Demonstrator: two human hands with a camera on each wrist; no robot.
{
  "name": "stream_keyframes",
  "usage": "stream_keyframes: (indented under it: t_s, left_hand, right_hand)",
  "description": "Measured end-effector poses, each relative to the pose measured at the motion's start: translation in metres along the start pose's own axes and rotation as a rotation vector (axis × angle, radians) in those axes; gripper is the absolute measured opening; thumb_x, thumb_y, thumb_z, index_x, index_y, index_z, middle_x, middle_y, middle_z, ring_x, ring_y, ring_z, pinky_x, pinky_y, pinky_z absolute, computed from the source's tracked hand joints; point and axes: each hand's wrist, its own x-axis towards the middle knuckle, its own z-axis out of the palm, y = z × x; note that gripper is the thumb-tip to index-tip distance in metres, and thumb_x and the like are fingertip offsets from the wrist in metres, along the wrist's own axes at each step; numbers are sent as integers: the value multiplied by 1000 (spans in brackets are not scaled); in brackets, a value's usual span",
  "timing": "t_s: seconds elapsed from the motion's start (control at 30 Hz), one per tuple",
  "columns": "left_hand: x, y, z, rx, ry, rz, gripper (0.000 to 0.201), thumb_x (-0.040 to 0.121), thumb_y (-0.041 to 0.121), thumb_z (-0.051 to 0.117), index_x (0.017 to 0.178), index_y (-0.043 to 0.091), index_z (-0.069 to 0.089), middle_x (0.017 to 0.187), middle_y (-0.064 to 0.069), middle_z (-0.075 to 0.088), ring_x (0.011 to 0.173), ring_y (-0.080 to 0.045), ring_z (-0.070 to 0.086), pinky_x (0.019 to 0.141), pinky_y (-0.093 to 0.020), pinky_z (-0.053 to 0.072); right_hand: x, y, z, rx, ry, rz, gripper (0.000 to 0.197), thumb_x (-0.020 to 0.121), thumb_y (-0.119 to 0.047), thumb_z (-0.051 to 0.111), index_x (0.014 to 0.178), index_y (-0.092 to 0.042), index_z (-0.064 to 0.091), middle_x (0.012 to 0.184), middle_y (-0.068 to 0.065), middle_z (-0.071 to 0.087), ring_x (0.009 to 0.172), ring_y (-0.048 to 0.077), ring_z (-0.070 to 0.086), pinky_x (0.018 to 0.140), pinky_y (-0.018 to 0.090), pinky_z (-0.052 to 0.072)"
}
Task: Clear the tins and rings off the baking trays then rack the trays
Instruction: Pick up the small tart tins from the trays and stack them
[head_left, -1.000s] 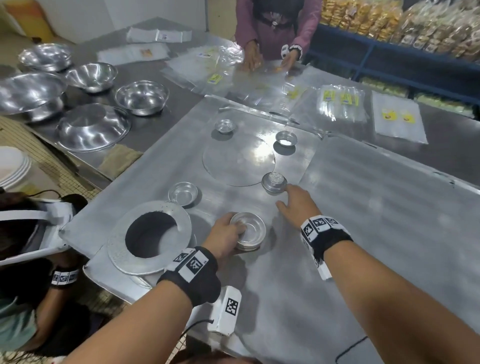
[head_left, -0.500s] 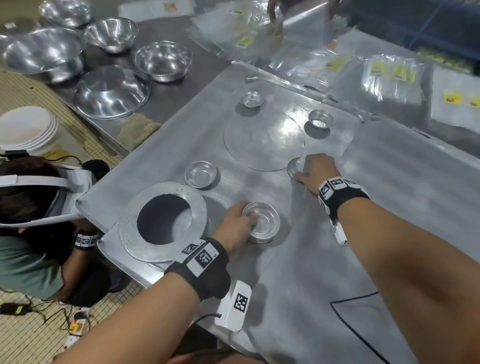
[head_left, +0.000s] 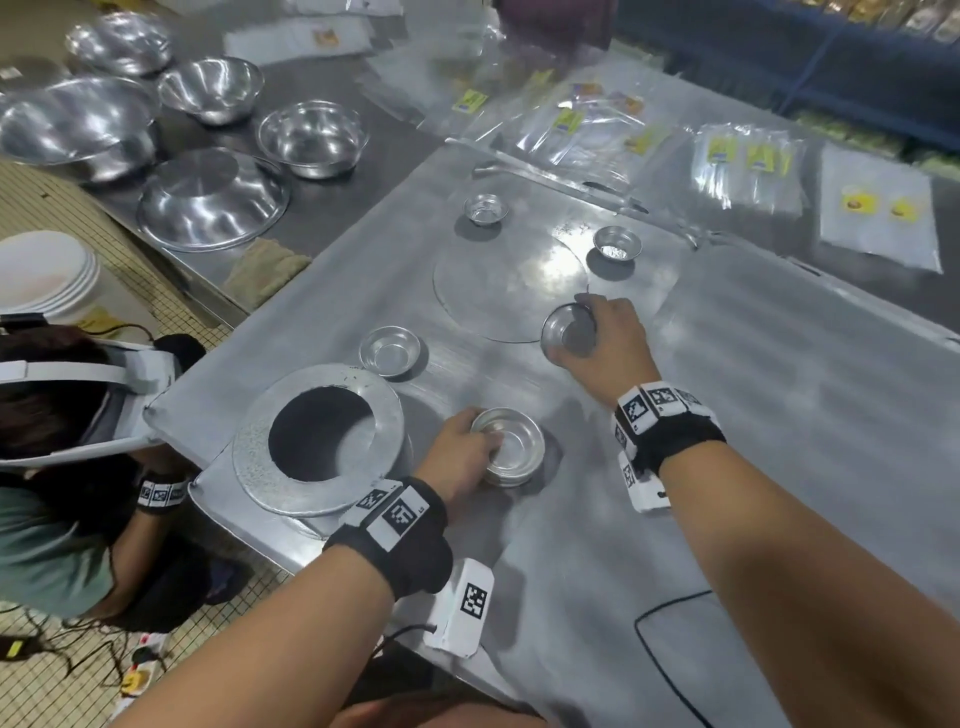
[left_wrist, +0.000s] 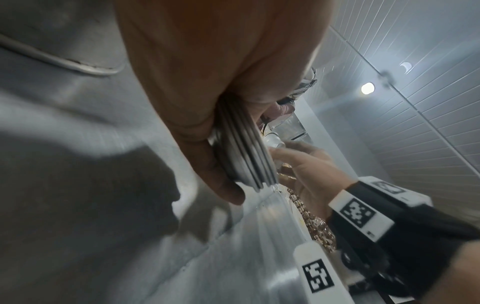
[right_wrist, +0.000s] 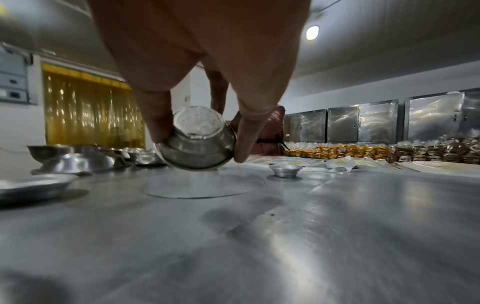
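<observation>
Clearly the tin-gathering step is underway; the right hand (head_left: 605, 348) pinches a small tin (right_wrist: 196, 138), tilted just above the tray (head_left: 779, 415); the left hand (head_left: 457, 457) grips the stack of tins (head_left: 511, 453) resting on it; nesting likely comes next, needing the tin turned level.

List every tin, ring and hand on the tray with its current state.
Left hand: grips the stack of tins, which rests on the tray.
Right hand: holds a tilted tin, lifted clear.
Ring: flat at the tray's corner.
Near loose tin: upright.
Two far tins: upright.
</observation>
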Motion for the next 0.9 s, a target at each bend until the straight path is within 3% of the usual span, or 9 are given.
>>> stream_keyframes:
  t_s: [0.07, 0.13, 0.23, 0.3, 0.47, 0.53, 0.67, 0.77, 0.9]
  left_hand:
    - [-3, 1, 2, 2, 19, -8, 21, 87, -4, 60, 93, 15, 66, 90, -17, 63, 86, -29, 58, 96, -66, 48]
    - [-5, 0, 3, -14, 28, -10, 17, 87, -2, 62, 94, 13, 67, 91, -18, 63, 86, -29, 58, 97, -64, 47]
    - [-10, -3, 7, -56, 18, -26, 27, 73, 28, 70, 97, 14, 70, 102, -21, 69, 92, -36, 65, 98, -66, 47]
    - [-12, -6, 9, -101, -26, -41, 41, 80, 44, 66, 104, 12, 72, 121, -28, 67, 101, -42, 66, 103, -58, 49]
    - [-33, -2, 16, -157, -118, -42, 65, 87, 60, 55, 120, 7, 71, 112, -18, 73, 102, -37, 69, 103, -59, 49]
    - [-41, -3, 18, -170, -140, -25, 58, 91, 50, 57, 122, 2, 67, 107, -20, 72, 95, -34, 68, 99, -59, 51]
    - [-51, -8, 21, -173, -97, 18, 32, 94, 7, 57, 125, 3, 59, 119, -31, 67, 97, -40, 71, 81, -54, 61]
    - [-56, -10, 19, -185, -104, 45, 32, 94, -2, 52, 125, 3, 59, 116, -28, 69, 91, -36, 71, 75, -48, 62]
    - [-60, -8, 11, -182, -62, 64, 32, 94, -4, 51, 125, 3, 58, 114, -27, 68, 93, -36, 69, 80, -50, 61]
  right_hand:
    - [-19, -4, -3, 88, 24, -32, 70, 69, -37, 80, 131, -29, 50, 123, 2, 43, 110, 20, 54, 100, 34, 48]
    - [-40, -8, -8, 173, 53, -65, 68, 63, -36, 84, 123, -32, 52, 119, -3, 43, 105, 15, 57, 95, 35, 52]
    - [-74, -16, -15, 316, 74, -124, 64, 60, -30, 87, 115, -32, 54, 116, -7, 45, 102, 8, 60, 89, 30, 56]
    - [-96, -22, -18, 383, 62, -154, 63, 61, -26, 89, 113, -28, 54, 115, -7, 49, 103, 6, 60, 88, 27, 56]
    - [-138, -28, -19, 469, 7, -219, 61, 64, -23, 90, 112, -22, 54, 114, -5, 57, 106, 12, 62, 92, 27, 55]
    - [-148, -28, -17, 482, -11, -213, 60, 64, -22, 90, 112, -20, 54, 113, -6, 60, 107, 11, 63, 93, 28, 55]
    - [-161, -29, -14, 484, -58, -206, 57, 65, -24, 88, 111, -20, 54, 118, -12, 64, 108, 5, 65, 94, 30, 54]
    - [-166, -29, -14, 475, -79, -212, 53, 66, -28, 87, 105, -22, 52, 125, -14, 63, 110, 2, 64, 97, 30, 53]
    - [-171, -28, -16, 486, -116, -226, 57, 67, -26, 88, 113, -22, 54, 124, -11, 65, 113, 1, 62, 101, 32, 51]
